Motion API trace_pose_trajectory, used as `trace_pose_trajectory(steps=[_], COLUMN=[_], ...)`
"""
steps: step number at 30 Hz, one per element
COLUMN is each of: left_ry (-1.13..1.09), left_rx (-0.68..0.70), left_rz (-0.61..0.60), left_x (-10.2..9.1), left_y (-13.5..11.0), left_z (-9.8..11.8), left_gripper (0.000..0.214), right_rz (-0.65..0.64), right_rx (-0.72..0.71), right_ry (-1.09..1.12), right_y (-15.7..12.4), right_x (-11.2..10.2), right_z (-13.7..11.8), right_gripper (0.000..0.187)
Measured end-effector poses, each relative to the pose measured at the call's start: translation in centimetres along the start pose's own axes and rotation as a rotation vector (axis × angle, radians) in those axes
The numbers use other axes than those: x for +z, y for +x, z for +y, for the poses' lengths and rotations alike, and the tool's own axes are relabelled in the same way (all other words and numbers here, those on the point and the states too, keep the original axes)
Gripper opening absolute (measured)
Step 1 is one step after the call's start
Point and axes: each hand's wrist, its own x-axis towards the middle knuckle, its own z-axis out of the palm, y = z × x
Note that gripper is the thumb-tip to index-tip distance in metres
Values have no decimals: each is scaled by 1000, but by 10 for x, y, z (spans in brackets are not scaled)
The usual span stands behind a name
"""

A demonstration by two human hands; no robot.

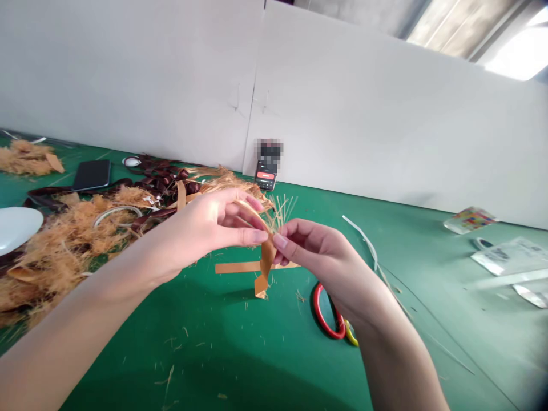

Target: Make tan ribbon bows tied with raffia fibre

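Head view: the left hand (pixel 209 231) pinches an orange ribbon (pixel 266 264) and raffia strands (pixel 280 208) firmly. The right hand (pixel 314 251) grips just beside it, keeping them snug.

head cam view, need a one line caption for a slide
Left hand and right hand pinch an orange ribbon and straw-coloured fibres above a green work mat, beside tufts of orange fibre.

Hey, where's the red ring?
In the head view, the red ring lies on the green mat, just below the person's right hand, with a yellow ring beside it at its lower right.
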Motion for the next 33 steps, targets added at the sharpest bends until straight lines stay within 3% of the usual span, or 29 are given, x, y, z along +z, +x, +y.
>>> trace_pose_trajectory(steps=[3, 7, 12, 20, 27, 33], left_ry=[-3, -49, -50, -31, -137, -77], left_rx=[16, -20, -22, 17, -4, 0], left_rz=[-40, -73, -67, -1, 4, 41], left_x=[2, 4, 5, 8, 12, 13], left_y=[0, -1, -3, -5, -4, -5], left_z=[0, 1, 1, 6, 2, 1], left_gripper=[16, 20, 20, 13, 28, 32], right_rz=[-35, -32, 27, 116, 74, 301], right_rx=[6, 25, -31, -29, -9, -45], right_ry=[-18, -60, 138, 221, 270, 174], right_y=[0, -1, 0, 0, -3, 0], right_x=[0, -1, 3, 4, 4, 3], right_z=[-1, 0, 2, 0, -1, 3], right_gripper=[19, 20, 24, 19, 21, 32])
